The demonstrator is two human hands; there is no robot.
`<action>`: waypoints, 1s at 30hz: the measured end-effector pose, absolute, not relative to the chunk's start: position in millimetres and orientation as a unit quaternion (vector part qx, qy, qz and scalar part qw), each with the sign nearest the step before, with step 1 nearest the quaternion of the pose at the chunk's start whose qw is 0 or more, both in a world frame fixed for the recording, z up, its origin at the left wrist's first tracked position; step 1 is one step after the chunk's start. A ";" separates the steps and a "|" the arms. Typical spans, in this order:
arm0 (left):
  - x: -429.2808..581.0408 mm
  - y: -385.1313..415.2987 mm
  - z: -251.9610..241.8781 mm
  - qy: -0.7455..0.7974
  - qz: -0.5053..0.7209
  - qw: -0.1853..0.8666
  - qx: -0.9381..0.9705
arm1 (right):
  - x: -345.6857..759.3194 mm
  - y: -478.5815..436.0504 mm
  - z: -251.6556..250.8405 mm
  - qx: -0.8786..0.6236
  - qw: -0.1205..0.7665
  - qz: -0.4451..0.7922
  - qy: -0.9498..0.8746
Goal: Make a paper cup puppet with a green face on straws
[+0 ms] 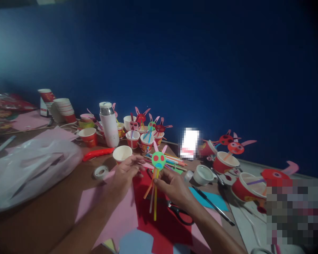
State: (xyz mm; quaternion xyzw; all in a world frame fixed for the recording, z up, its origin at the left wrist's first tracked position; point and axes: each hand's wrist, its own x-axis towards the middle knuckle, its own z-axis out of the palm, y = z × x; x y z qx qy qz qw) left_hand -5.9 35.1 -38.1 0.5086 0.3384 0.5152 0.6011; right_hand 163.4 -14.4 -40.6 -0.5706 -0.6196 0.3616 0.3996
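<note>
My right hand (pixel 172 184) pinches a bunch of coloured straws (pixel 155 197), orange, pale and yellow, which fan out downward. A green round paper rabbit face (pixel 159 160) with pink ears, red eyes and a blue mouth tops them. Just left of it, my left hand (pixel 127 173) holds nothing, its fingers apart and slightly bent. Behind that hand stands a paper cup (pixel 122 153). Below both hands lie red paper (pixel 148 229) and pink paper (pixel 108 208). Black-handled scissors (pixel 181 215) lie partly under my right forearm.
Several paper cups with rabbit faces (pixel 147 141) stand behind, beside a white bottle (pixel 109 127). More rabbit cups (pixel 225 163) are on the right. Loose straws (pixel 175 160), a tape roll (pixel 101 172), a pen (pixel 214 206) and a plastic bag (pixel 34 165) lie around. A blue wall rises behind.
</note>
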 end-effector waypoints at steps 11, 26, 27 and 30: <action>-15.4 37.5 -35.7 0.316 0.532 0.598 0.509 | 160.2 -18.4 -36.5 -0.551 0.401 0.396 -0.616; -31.0 36.8 -18.6 0.319 0.456 0.673 0.486 | 157.9 -26.4 -36.3 -0.596 0.261 0.339 -0.679; -31.8 37.5 -18.5 0.317 0.452 0.675 0.490 | 156.8 -27.3 -37.7 -0.601 0.246 0.330 -0.685; -30.3 37.0 -23.9 0.318 0.457 0.673 0.487 | 153.4 -29.3 -42.7 -0.608 0.207 0.306 -0.703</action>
